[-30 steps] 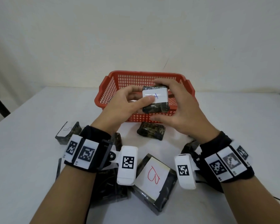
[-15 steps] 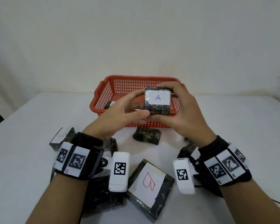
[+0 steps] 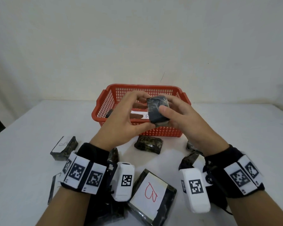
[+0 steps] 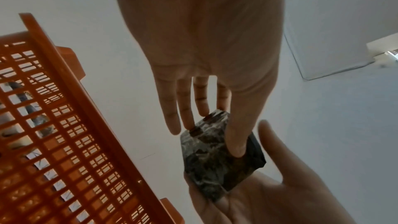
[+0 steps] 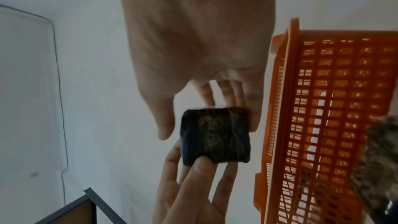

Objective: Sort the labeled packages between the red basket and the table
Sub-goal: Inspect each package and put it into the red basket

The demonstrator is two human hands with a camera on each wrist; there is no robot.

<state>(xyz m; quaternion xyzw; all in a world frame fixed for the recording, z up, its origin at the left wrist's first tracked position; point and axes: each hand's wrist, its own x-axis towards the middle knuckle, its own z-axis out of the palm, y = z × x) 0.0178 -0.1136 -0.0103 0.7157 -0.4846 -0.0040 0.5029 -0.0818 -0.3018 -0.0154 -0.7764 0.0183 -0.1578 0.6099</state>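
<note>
Head view: both hands, left hand (image 3: 124, 123) and right hand (image 3: 185, 118), grip the small package (image 3: 156, 111) above the red basket (image 3: 103, 101); its A label, facing the camera earlier, has turned away

From my head view, the held package (image 3: 157, 110) shows only its dark side, label hidden. My left hand (image 3: 127, 121) covers most of the white label in the red basket (image 3: 103, 110); its writing is illegible.
</note>
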